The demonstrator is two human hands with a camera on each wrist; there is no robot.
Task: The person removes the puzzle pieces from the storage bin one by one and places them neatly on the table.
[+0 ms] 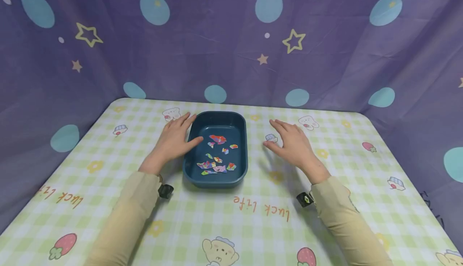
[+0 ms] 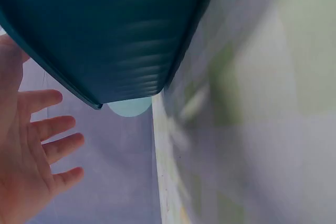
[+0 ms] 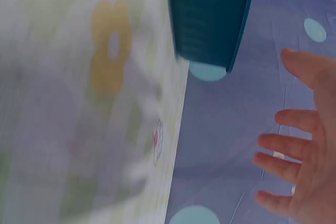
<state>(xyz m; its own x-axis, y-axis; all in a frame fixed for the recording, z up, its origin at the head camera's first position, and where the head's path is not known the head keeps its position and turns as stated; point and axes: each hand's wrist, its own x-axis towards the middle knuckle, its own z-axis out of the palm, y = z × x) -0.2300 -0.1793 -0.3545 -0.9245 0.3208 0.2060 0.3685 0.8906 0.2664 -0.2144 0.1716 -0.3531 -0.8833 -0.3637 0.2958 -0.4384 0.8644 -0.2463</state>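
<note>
A dark teal rectangular tray (image 1: 216,185) stands on the table, its long side running away from me. Inside it lie several small colourful paper-like pieces, among them a red one (image 1: 218,139) and a pink one (image 1: 219,168). My left hand (image 1: 173,139) is at the tray's left rim, fingers spread, thumb reaching over the edge; whether it touches is unclear. In the left wrist view those fingers (image 2: 58,127) look straight, with nothing held. To the right of the tray hovers my right hand (image 1: 292,143), fingers extended and apart from it, holding nothing.
A green-and-white checked tablecloth (image 1: 325,230) with printed cupcakes, strawberries and lettering covers the table. Behind and at both sides hangs a purple curtain (image 1: 217,49) with stars and pale blue ovals. Each wrist carries a small black device (image 1: 165,191).
</note>
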